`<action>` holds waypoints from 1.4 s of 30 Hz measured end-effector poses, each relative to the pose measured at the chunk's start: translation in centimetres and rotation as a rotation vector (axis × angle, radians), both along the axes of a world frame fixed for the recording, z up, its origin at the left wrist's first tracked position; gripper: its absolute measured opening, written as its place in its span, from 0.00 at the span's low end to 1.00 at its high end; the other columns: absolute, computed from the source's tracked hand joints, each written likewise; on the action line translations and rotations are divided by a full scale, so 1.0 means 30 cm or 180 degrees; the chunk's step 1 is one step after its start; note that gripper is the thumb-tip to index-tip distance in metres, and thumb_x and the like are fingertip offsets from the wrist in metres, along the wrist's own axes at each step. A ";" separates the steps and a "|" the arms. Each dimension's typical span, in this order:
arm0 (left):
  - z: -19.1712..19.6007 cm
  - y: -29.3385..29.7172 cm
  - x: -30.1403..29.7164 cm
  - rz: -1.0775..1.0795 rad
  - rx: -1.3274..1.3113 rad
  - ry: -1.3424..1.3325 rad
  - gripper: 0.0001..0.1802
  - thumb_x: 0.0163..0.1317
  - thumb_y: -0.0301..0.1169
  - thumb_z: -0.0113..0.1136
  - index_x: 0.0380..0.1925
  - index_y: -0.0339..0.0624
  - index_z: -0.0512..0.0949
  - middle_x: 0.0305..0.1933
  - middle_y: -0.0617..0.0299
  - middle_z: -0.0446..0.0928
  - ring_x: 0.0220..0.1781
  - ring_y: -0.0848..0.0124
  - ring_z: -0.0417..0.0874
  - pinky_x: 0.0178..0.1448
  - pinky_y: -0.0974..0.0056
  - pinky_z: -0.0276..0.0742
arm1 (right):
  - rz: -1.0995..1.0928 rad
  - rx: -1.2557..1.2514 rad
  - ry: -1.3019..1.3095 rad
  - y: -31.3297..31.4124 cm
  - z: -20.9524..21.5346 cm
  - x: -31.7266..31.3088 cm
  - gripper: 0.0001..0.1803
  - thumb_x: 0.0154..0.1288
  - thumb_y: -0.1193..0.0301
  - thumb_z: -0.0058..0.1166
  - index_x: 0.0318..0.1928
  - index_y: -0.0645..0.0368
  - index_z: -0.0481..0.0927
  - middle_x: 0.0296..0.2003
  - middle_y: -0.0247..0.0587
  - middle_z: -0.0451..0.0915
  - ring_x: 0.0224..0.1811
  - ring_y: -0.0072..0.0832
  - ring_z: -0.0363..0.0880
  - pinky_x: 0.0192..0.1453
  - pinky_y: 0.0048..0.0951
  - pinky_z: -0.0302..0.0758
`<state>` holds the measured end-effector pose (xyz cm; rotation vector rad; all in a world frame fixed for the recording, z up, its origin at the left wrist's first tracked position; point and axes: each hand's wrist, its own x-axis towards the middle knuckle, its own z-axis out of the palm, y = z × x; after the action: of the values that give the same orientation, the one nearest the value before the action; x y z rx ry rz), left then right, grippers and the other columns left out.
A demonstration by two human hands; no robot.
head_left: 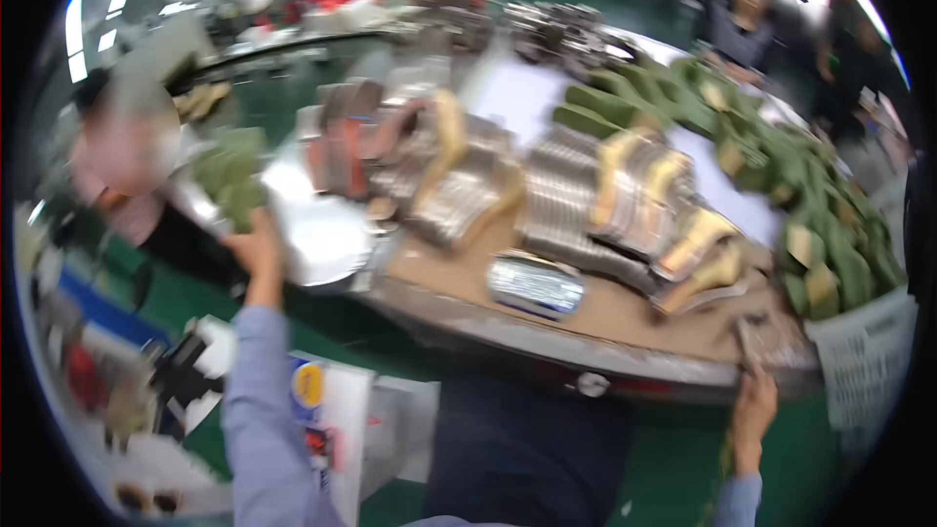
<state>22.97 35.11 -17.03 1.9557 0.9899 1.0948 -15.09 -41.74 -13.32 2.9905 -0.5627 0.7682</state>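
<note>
Left hand [256, 252] raised at the table's [625, 363] left edge, fingers closed on green fabric pieces [232, 181], though blur makes the grip hard to confirm. Right hand [753, 410] pinches a thin dark tool [744, 342] at the front right edge. Silvery stacks [571, 205] lie between.

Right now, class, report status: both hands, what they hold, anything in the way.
Left hand raised, gripping blurred green fabric bundle. Right hand at brown cardboard-topped table edge, grip unclear. Stacked silvery pieces crowd the tabletop.

Green pads [230, 179], silvery stacks [576, 205]
</note>
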 end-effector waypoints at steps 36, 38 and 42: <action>0.327 -1.674 -0.498 -0.5983 -0.3205 0.0338 0.24 0.75 0.38 0.54 0.63 0.39 0.61 0.46 0.51 0.78 0.36 0.59 0.89 0.35 0.61 0.88 | -0.0341 0.4232 -0.1706 -0.303 0.088 0.498 0.23 0.79 0.54 0.47 0.52 0.64 0.74 0.34 0.36 0.81 0.28 0.20 0.79 0.30 0.25 0.77; 0.316 -1.603 -0.521 -0.5809 -0.3207 0.0149 0.22 0.77 0.41 0.50 0.61 0.40 0.61 0.52 0.46 0.78 0.36 0.57 0.89 0.38 0.58 0.89 | -0.0561 0.4584 -0.1986 -0.414 0.066 0.501 0.24 0.76 0.55 0.52 0.53 0.66 0.74 0.35 0.40 0.81 0.31 0.27 0.81 0.34 0.32 0.79; 0.260 -1.444 -0.589 -0.5263 -0.3265 0.0323 0.27 0.75 0.41 0.53 0.65 0.39 0.58 0.51 0.42 0.79 0.36 0.53 0.89 0.40 0.55 0.88 | -0.0610 0.0893 -0.0628 -0.465 0.090 0.614 0.29 0.67 0.63 0.59 0.64 0.62 0.70 0.53 0.51 0.78 0.57 0.42 0.76 0.60 0.45 0.72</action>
<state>5.30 -8.20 -9.23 1.2015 -0.2490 -0.4287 3.35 -55.70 -10.63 3.0569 -1.0288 1.0544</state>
